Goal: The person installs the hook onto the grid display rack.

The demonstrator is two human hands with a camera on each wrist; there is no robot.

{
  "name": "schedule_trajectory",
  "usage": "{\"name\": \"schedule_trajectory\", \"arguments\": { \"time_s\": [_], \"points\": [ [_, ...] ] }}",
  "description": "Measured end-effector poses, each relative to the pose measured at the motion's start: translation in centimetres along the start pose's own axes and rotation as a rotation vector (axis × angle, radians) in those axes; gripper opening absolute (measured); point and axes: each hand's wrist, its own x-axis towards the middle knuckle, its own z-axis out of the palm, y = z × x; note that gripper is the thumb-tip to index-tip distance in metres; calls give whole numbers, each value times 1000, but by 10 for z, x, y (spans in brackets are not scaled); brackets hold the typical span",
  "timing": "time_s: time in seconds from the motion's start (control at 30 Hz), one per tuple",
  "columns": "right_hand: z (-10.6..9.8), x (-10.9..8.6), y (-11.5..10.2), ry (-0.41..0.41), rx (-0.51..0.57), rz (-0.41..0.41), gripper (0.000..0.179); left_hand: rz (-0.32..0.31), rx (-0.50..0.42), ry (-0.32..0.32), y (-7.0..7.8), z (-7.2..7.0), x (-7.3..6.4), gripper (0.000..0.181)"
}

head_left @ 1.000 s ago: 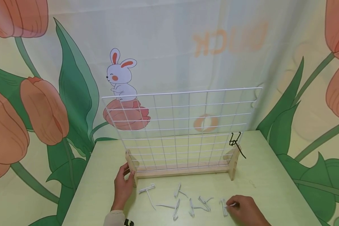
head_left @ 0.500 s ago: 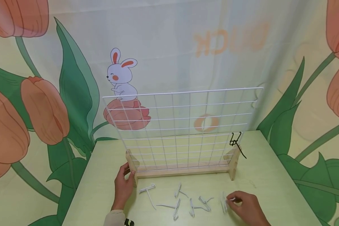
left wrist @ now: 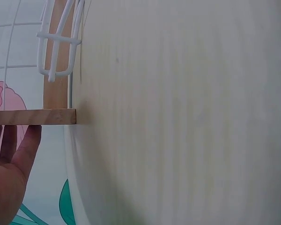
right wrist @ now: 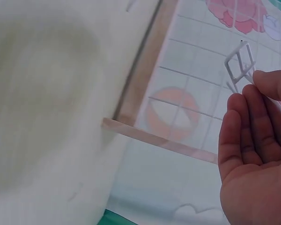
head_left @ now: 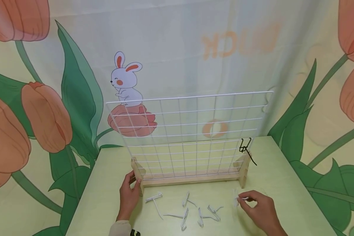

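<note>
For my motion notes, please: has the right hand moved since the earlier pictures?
Yes. In the head view, the right hand, pinching a white hook, has moved up the picture, nearer to the wooden stand.

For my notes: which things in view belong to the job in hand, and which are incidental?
Apparently part of the job:
White hook, pinched by the right hand
Five loose white hooks
Wire grid
Wooden stand, touched by the left hand
Black hook on the grid, probably

Incidental:
Printed backdrop
Table, merely the work surface
</note>
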Motion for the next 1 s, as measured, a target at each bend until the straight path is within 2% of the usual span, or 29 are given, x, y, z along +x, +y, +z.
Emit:
{"name": "schedule_trajectory", "arguments": {
  "time_s": [0.13, 0.33, 0.6, 1.0],
  "points": [
    [-5, 8, -7, 37, 1, -24, 25, -7, -1, 3, 0, 0, -1, 44],
    [-9, 22, -16, 144, 48, -84, 27, 7, 0, 12, -1, 0, 0, 44],
    [-12, 38, -35, 218, 92, -179, 27, 3, 3, 10, -2, 1, 0, 44],
    [-19, 57, -61, 244, 106, -275, 28, 9, 15, 4, -4, 1, 0, 45]
  ]
}}
